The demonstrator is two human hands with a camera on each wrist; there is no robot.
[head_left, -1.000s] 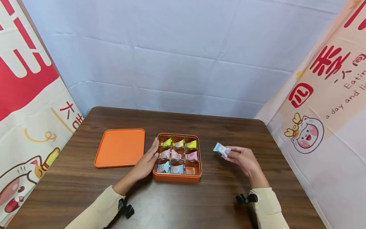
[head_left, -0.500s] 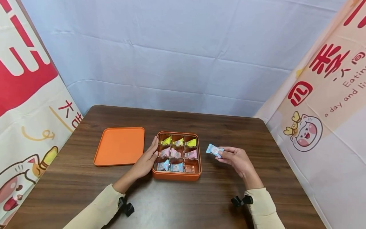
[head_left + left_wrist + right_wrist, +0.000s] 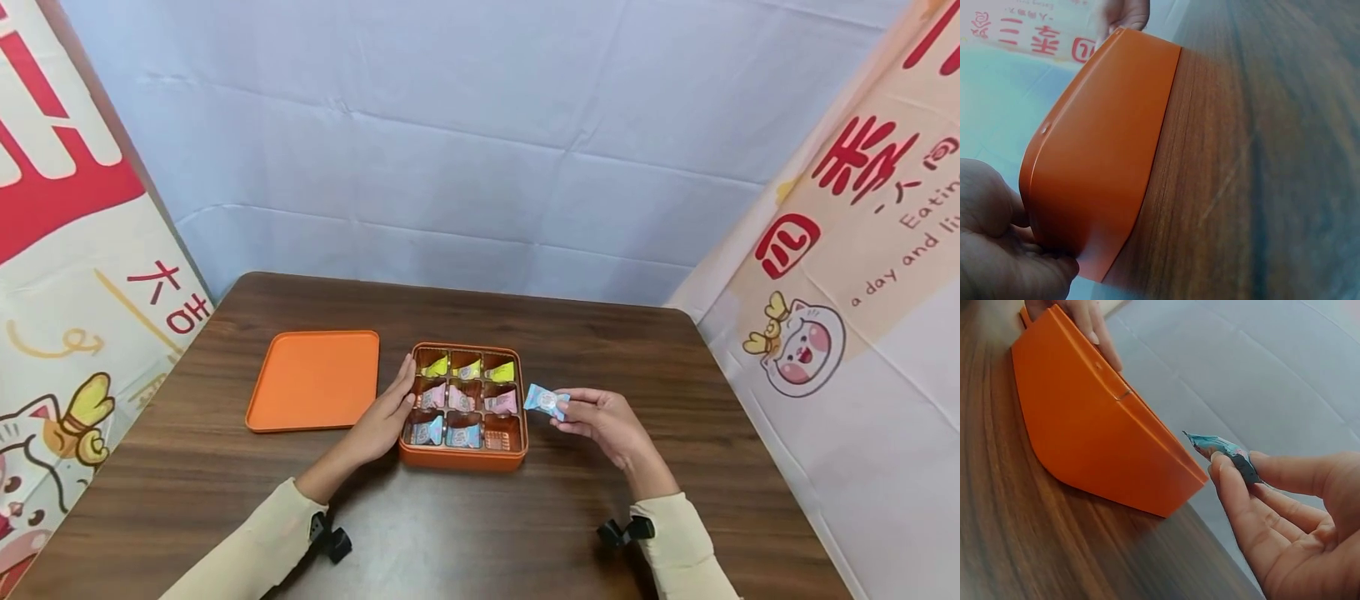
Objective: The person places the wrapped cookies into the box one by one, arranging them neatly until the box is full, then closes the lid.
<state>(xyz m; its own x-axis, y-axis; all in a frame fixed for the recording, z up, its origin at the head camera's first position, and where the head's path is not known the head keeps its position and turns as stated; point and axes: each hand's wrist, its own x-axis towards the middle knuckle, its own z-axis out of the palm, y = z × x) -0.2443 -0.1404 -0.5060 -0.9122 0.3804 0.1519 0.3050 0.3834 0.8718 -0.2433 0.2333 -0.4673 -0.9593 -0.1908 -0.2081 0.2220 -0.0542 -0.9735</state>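
In the head view, an orange box (image 3: pixel 462 460) with a divided tray stands at mid-table. Yellow sweets (image 3: pixel 467 369) lie in its back row, pink sweets (image 3: pixel 462 400) in the middle and two blue sweets (image 3: pixel 464 435) in front; the front right compartment (image 3: pixel 501 437) holds nothing. My left hand (image 3: pixel 378 421) rests along the box's left side, fingers extended over the rim. Just right of the box, my right hand (image 3: pixel 603 422) pinches a blue-wrapped sweet (image 3: pixel 545 402) between thumb and fingers. The right wrist view shows this sweet (image 3: pixel 1225 453) close to the box rim, apart from it.
A flat orange lid (image 3: pixel 315 381) lies on the dark wooden table (image 3: pixel 450 525), left of the box. Pale cloth (image 3: pixel 450 167) hangs behind the table, with printed banners (image 3: pixel 806 275) at both sides.
My right hand has moved left with the pinched blue sweet, from well right of the box to near its right rim. The left hand has stayed at the box's left side.
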